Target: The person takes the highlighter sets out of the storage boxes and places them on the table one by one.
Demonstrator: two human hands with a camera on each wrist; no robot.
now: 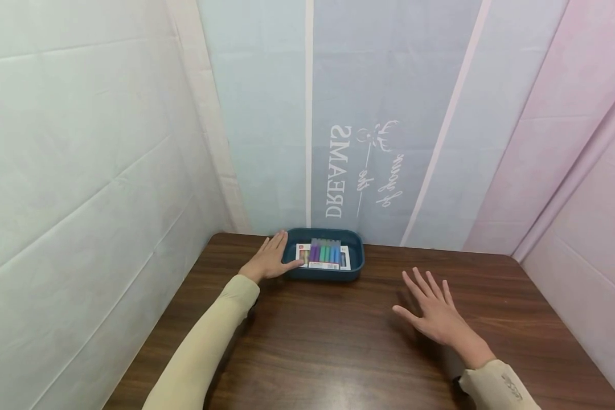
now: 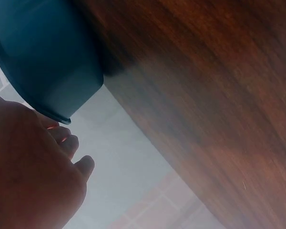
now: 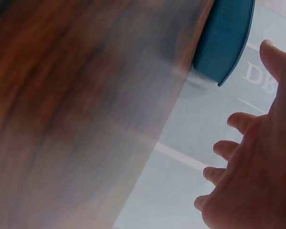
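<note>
Pastel cloth walls (image 1: 82, 142) close in on three sides of a dark wooden table (image 1: 338, 353), and the back panel carries mirrored white lettering with a small deer drawing. Hard against that back wall, a little left of the table's middle, sits a dark teal tray (image 1: 357, 257) holding a pack of coloured markers (image 1: 324, 253) that lies flat inside it.

At the tray's left end rests the left hand (image 1: 269, 261), fingers stretched out and relaxed: they lie along the rim while the thumb touches the near left corner. It does not clasp anything. From the left wrist view the tray's rounded corner (image 2: 47, 52) shows just past the fingertips (image 2: 66, 140), with the table's far edge close behind.

Well apart from the tray, nearer the person and to the right, is the right hand (image 1: 435, 313), fingers spread wide and straight over bare wood, holding nothing. Whether its palm touches the table cannot be told. In the blurred right wrist view the tray (image 3: 226, 40) is at the table's far edge, beyond the spread fingers (image 3: 229, 148).

Open wood runs between the two hands and out to the right edge, while the tray has the back wall directly behind it
</note>
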